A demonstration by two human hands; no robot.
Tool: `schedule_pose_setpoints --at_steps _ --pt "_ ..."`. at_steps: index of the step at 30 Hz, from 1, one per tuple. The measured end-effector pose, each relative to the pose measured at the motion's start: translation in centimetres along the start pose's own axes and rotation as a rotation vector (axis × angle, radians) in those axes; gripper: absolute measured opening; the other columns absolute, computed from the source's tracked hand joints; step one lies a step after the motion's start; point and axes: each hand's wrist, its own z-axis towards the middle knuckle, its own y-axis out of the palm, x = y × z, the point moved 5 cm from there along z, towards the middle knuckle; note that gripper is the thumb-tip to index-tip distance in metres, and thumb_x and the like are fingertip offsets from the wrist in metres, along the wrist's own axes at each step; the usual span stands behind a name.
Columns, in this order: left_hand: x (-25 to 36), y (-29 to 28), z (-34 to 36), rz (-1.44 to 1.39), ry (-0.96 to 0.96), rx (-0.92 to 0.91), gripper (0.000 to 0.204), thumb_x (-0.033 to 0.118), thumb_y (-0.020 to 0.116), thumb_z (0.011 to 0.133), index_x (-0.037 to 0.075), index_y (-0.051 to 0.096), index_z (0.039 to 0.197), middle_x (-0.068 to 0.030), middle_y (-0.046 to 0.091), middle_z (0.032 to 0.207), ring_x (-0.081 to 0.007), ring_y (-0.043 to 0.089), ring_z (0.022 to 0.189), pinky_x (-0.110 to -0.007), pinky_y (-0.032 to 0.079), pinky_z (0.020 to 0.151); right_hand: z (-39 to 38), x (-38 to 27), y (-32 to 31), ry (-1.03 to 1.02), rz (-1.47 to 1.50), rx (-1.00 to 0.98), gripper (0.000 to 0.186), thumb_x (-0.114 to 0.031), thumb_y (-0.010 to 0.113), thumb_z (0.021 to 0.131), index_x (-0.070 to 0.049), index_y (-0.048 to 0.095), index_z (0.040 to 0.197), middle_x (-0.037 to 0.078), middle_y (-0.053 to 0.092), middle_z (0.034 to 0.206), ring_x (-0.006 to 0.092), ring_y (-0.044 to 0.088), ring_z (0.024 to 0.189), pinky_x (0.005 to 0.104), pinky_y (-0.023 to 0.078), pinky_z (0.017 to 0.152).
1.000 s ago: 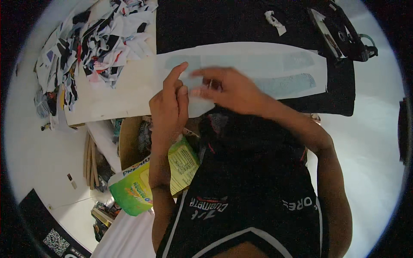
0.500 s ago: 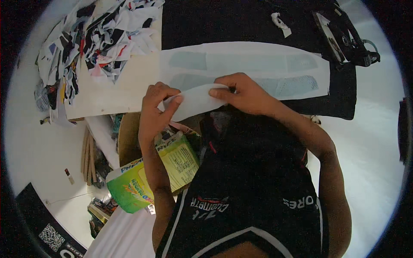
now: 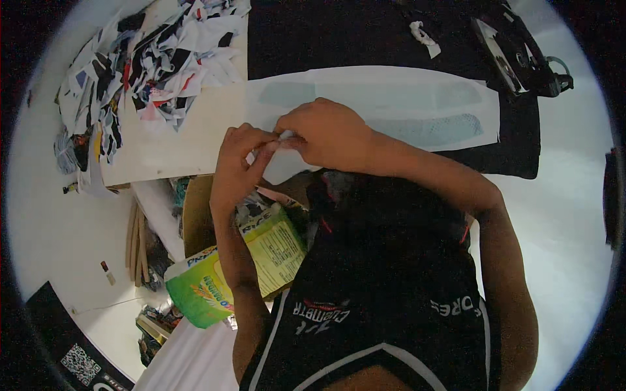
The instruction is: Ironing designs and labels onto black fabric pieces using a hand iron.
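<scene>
Left hand (image 3: pixel 236 164): thumb and forefinger pinched together on the white piece (image 3: pixel 287 166); fingertips just beside those of the right.
Right hand (image 3: pixel 331 133): fingers bent and closed on the same piece, palm down.
White piece position: at the near edge of the table (image 3: pixel 153 153), between the hands and on their near side; both hands touch it, neither is nearer. Its long axis is hidden by the fingers; whether it joins the white sheet cannot be told.
White sheet (image 3: pixel 391 77): long axis left to right, far and right of the fingertips, partly on black cloth (image 3: pixel 326 32); right hand nearer to its bulk. Pale blue patches (image 3: pixel 450 127) show on it.
Cardboard box (image 3: pixel 197 212): below the table, near side; clear plastic inside.
Green-and-yellow packet (image 3: pixel 205 290): tilted beside the box, behind the left forearm.
</scene>
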Motion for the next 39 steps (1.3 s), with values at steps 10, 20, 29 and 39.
schedule_pose_setpoints --at_steps 10,20,29,39 --pt "0.3 -0.5 -0.3 0.012 0.029 0.011 0.008 0.008 0.069 0.084 0.005 0.068 0.091 -0.0055 0.060 0.078 -0.0231 0.052 0.076 -0.034 0.037 0.076 0.6 -1.1 0.6 -0.081 -0.086 0.031 0.017 -0.024 0.061 0.091 -0.008 0.063 0.089 0.012 0.063 0.078 0.0318 0.063 0.082 0.0433 0.046 0.084" --pt "0.1 -0.5 -0.7 0.026 -0.009 0.032 0.007 0.007 0.069 0.083 0.005 0.067 0.090 -0.0075 0.061 0.079 -0.0245 0.054 0.077 -0.037 0.037 0.076 0.8 -1.3 0.5 -0.152 -0.136 0.120 0.016 -0.024 0.062 0.087 -0.008 0.062 0.090 0.014 0.063 0.075 0.0345 0.063 0.078 0.0469 0.048 0.077" --pt "-0.4 -1.3 -1.3 0.016 -0.009 0.110 0.009 0.007 0.069 0.082 0.004 0.068 0.090 -0.0070 0.061 0.077 -0.0249 0.055 0.081 -0.037 0.037 0.077 1.0 -0.9 0.4 -0.125 -0.077 0.056 0.017 -0.024 0.062 0.087 -0.008 0.063 0.092 0.015 0.064 0.077 0.0353 0.063 0.076 0.0473 0.048 0.077" --pt "0.0 -1.0 -0.7 0.125 0.023 -0.051 0.007 0.005 0.065 0.081 0.003 0.067 0.087 -0.0084 0.063 0.079 -0.0272 0.054 0.078 -0.039 0.038 0.074 1.4 -1.8 0.8 -0.156 -0.062 -0.038 0.013 -0.020 0.061 0.084 -0.009 0.066 0.087 0.013 0.065 0.075 0.0339 0.064 0.078 0.0467 0.049 0.074"
